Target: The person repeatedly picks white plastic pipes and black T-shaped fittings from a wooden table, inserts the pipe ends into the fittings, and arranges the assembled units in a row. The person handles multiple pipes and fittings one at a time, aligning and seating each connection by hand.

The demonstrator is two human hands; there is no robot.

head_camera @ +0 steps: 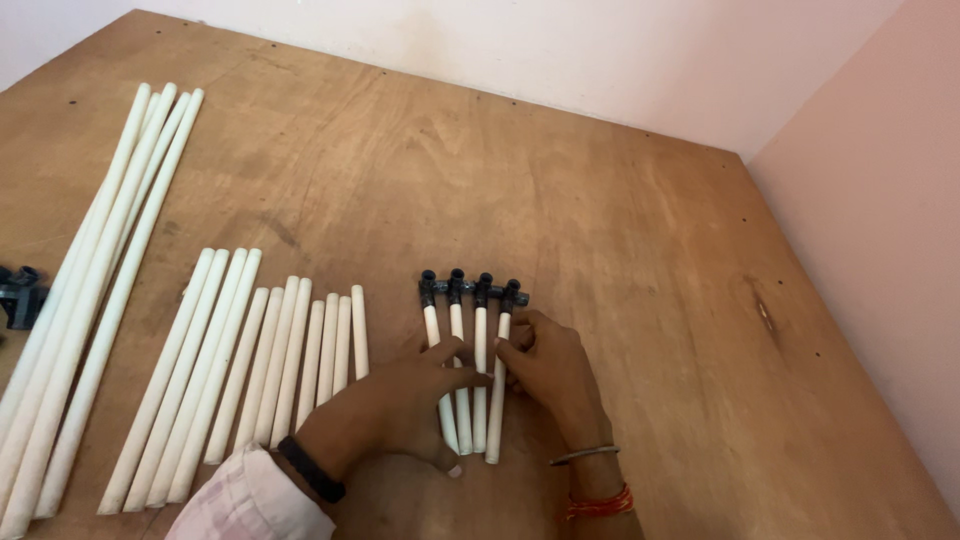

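Both hands — left hand [405, 395], right hand [545, 365] — grip four capped white pipes [468, 350].

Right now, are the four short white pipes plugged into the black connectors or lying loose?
Plugged in: each short white pipe ends inside a black connector.

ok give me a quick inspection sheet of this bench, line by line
surface: wooden board, scuffed, small dark mark at right
job's things: four white tubes side by side, tops in black connectors
clutter: row of shorter white tubes; long tubes at left; black parts at left edge
grips: left hand and right hand both resting on the four tubes
cables: nothing seen
surroundings: pale walls
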